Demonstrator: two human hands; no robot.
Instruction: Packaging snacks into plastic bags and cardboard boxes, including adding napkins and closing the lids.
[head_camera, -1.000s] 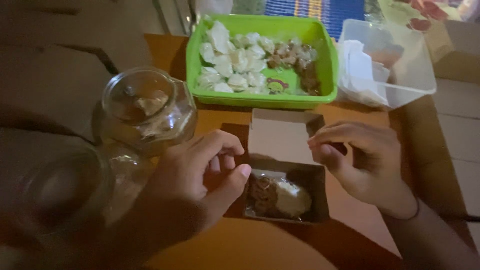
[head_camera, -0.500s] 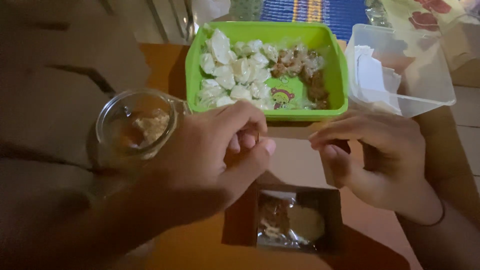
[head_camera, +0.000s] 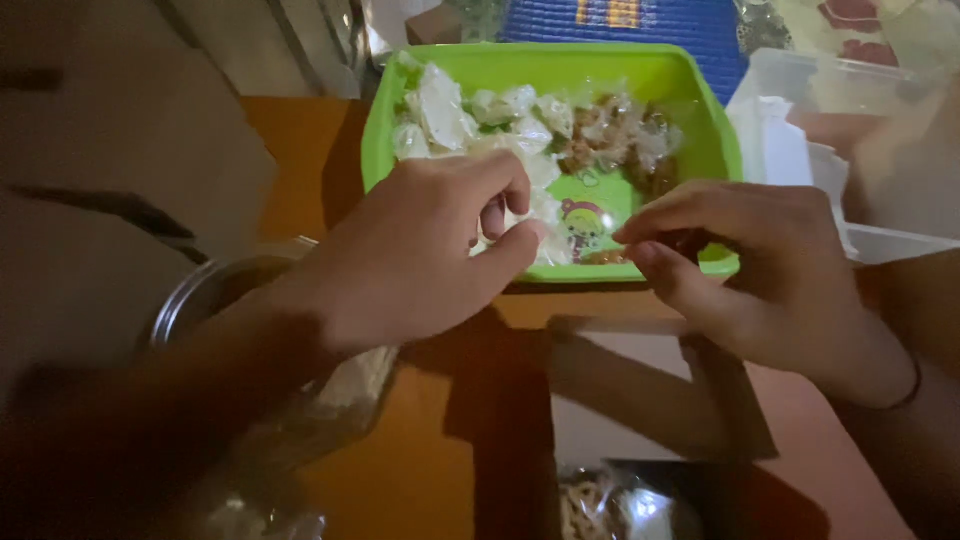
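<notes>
The left hand (head_camera: 420, 250) is over the near edge of the green tray (head_camera: 690, 75), with its fingers curled in a pinch over the white wrapped pieces (head_camera: 450, 105); I cannot tell if it holds one. The right hand (head_camera: 745, 265) is pinched too, just above the tray's near rim. A brown box (head_camera: 640, 385) sits below the hands, and a glass jar (head_camera: 200, 290) is at the left.

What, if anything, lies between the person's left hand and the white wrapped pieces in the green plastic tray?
Nothing visible does. The left hand hovers over the near part of the green plastic tray, fingertips right above the white wrapped pieces. The right hand stays apart, to its right.
</notes>
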